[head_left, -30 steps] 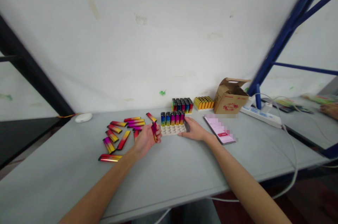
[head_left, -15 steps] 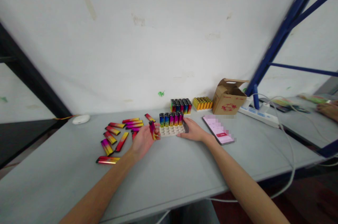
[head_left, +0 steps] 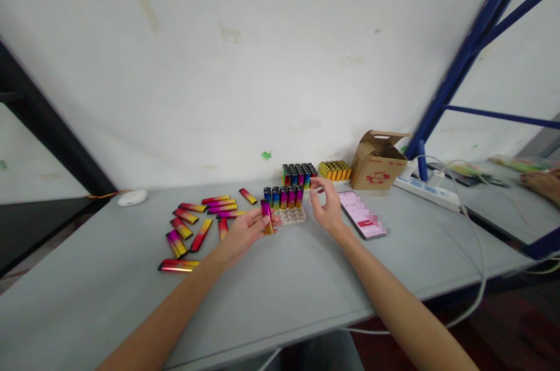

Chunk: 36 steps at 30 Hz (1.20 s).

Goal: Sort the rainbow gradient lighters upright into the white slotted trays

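L hand (head_left: 245, 234) is clamped on a purple-yellow piece (head_left: 267, 217), lighter-shaped w/ black top, held approx. upright, slight tilt, between thumb & fingers, at front L of the pale tray (head_left: 297, 217). Can't tell if it touches the tray. R hand (head_left: 326, 207) is up just R of the tray, thumb & index curled but apart, nothing visible in it. The two hands are apart, tray between.

Tray carries a row of upright pieces (head_left: 284, 197) along its back; holes in front show bare. Loose pieces (head_left: 202, 235) lie flat on the table (head_left: 284, 289), L side. Behind: dark multicolor block (head_left: 300, 172) & yellow block (head_left: 335, 170); phone (head_left: 363, 219) R of R hand.

Handling (judgement): piece prob. light, stiff, hard-shelled; glossy, so maybe slippery; not esp. fragile. Best hold: mid-body, thumb vs. fingers on the sides, leaving black top & lower end free.
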Tool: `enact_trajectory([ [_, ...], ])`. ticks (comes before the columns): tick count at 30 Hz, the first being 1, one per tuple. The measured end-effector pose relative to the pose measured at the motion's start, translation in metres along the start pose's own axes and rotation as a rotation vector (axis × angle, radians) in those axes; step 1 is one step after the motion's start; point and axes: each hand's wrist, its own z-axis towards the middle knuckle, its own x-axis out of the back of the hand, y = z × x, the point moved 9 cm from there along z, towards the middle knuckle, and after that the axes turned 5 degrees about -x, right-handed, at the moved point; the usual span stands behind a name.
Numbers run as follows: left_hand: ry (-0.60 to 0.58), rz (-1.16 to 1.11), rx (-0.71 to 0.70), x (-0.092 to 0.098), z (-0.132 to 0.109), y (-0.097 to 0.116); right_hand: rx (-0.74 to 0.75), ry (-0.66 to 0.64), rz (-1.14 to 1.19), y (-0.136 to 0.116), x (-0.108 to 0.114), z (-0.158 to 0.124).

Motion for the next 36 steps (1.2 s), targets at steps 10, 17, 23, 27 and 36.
enact_trajectory([
  [10, -0.038, 0.198, -0.174, -0.005, 0.006, 0.007, 0.074, -0.24, 0.057, -0.062, -0.051, -0.022],
  [17, -0.027, 0.251, -0.18, -0.007, 0.002, 0.008, -0.037, -0.314, 0.132, -0.046, -0.063, -0.018],
  [23, 0.208, 0.413, -0.276, 0.02, 0.001, 0.02, -0.014, -0.182, 0.146, -0.046, -0.056, -0.001],
  [27, 0.391, 0.62, -0.364, 0.037, -0.006, 0.04, -0.001, -0.104, -0.003, -0.043, -0.058, 0.001],
  [36, 0.402, 0.904, -0.474, 0.046, -0.006, 0.055, 0.069, -0.241, -0.164, -0.039, -0.079, -0.012],
])
